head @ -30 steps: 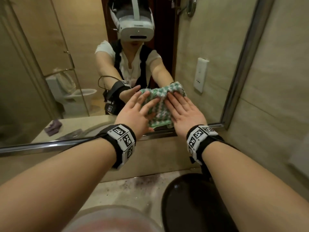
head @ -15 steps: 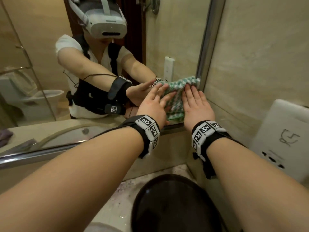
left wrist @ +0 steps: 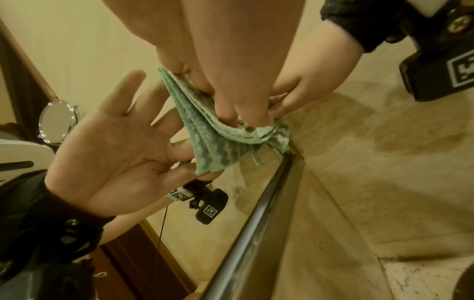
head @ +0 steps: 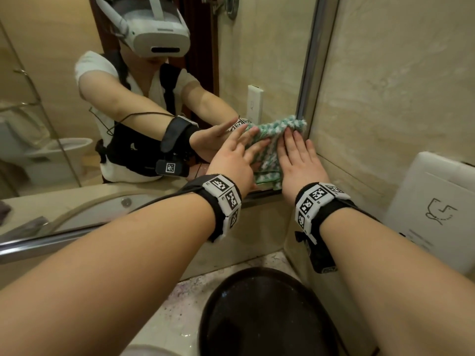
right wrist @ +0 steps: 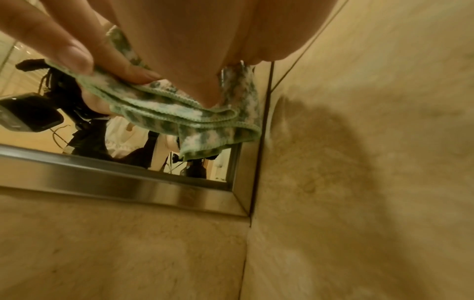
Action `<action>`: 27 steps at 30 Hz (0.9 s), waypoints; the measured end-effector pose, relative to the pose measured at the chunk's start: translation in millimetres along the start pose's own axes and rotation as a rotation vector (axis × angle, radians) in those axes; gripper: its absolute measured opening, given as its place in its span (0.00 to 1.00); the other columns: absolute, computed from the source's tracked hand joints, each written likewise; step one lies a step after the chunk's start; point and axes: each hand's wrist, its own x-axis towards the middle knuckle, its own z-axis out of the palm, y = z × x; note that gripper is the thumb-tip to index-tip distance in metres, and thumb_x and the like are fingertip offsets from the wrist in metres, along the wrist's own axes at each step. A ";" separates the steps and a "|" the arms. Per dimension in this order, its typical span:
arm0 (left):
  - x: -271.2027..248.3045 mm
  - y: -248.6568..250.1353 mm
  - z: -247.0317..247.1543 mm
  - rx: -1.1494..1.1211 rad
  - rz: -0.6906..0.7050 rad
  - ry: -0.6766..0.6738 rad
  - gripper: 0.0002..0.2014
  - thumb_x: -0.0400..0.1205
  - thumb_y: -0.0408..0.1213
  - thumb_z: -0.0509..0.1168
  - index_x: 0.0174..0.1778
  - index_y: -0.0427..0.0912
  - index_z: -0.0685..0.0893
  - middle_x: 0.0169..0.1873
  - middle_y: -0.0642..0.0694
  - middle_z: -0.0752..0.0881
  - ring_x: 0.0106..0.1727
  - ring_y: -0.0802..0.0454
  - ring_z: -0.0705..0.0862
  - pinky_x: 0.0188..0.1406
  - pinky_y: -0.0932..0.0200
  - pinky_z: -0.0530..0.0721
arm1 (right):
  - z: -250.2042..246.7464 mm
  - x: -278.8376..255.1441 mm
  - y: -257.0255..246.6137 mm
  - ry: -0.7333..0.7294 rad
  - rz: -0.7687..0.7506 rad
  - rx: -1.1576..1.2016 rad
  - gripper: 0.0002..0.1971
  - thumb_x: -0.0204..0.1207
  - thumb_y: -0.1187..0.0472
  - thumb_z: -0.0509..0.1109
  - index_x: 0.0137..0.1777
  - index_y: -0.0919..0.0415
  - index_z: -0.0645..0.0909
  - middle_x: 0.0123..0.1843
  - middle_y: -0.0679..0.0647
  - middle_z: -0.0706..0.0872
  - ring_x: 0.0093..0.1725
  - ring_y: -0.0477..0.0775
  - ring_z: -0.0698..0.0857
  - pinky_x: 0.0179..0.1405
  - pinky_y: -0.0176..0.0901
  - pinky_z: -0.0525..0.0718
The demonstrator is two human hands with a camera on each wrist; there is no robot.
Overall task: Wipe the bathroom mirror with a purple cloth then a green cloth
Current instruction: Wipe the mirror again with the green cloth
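No words, brands or numbers can be read. Black-and-white square code tags (head: 223, 196) ring the left wristband, just behind the fingers (head: 253, 146), and more tags (head: 312, 201) ring the right wristband. One such tag (left wrist: 461, 70) stands on a black camera block beside the fingers in the left wrist view. A white wall box (head: 437, 211), right of the fingers, bears a line-drawn sign and tiny blurred print below it.
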 end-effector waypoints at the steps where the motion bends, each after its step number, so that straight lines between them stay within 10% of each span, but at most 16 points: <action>1: -2.2 -2.2 1.5 0.000 -0.004 0.001 0.31 0.83 0.64 0.42 0.82 0.55 0.56 0.81 0.43 0.35 0.79 0.35 0.30 0.62 0.38 0.18 | -0.8 -0.6 -1.6 -0.005 -0.012 0.018 0.39 0.80 0.58 0.52 0.80 0.62 0.28 0.80 0.59 0.25 0.80 0.58 0.29 0.77 0.52 0.29; 18: -120.5 -91.8 74.0 -0.094 -0.146 -0.059 0.27 0.84 0.61 0.42 0.77 0.57 0.69 0.82 0.47 0.38 0.80 0.37 0.34 0.75 0.45 0.29 | -51.5 -5.3 -129.3 0.104 -0.325 0.213 0.34 0.85 0.56 0.49 0.80 0.61 0.29 0.79 0.58 0.23 0.79 0.60 0.26 0.79 0.50 0.50; 27: -206.1 -143.6 103.5 0.004 -0.312 -0.241 0.26 0.84 0.61 0.44 0.75 0.59 0.69 0.82 0.48 0.41 0.81 0.36 0.37 0.76 0.44 0.30 | -96.4 -12.9 -226.5 0.256 -0.546 0.152 0.32 0.85 0.57 0.47 0.80 0.64 0.31 0.80 0.61 0.27 0.79 0.63 0.29 0.78 0.53 0.34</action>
